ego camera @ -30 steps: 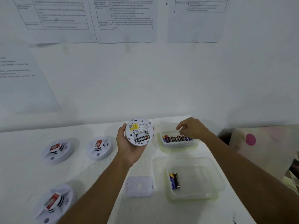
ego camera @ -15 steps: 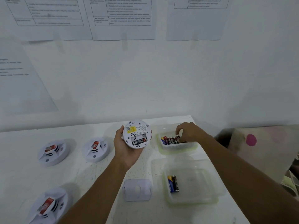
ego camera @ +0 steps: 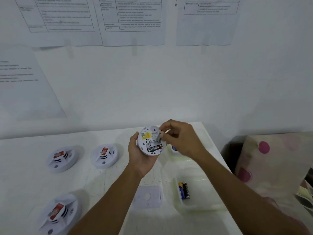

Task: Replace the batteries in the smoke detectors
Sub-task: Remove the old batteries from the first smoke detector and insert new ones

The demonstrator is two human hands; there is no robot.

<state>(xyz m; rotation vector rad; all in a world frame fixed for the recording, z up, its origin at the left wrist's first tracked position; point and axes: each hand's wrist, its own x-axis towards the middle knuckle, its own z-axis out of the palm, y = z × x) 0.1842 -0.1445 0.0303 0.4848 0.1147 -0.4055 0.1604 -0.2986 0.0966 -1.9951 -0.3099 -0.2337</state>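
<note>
The left hand point(ego camera: 140, 158) grips the smoke detector point(ego camera: 149, 141) while the right hand point(ego camera: 183, 141) pinches what looks like a battery point(ego camera: 159, 137), which might slip or go in backwards.

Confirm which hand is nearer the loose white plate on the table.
Left. The left hand holds the detector directly beyond the plate; the right hand is farther back and right, fingers pinching a battery at the detector.

**Flat, cool light and bowed edges**

Bright, diffuse light washes out the white wall point(ego camera: 169, 90) and the surface point(ego camera: 25, 175). Smoke detectors point(ego camera: 62, 158) on the surface cast soft shadows toward its far right. Above the surface, the sheets point(ego camera: 132, 19) bow outward and their print is blurred.
</note>
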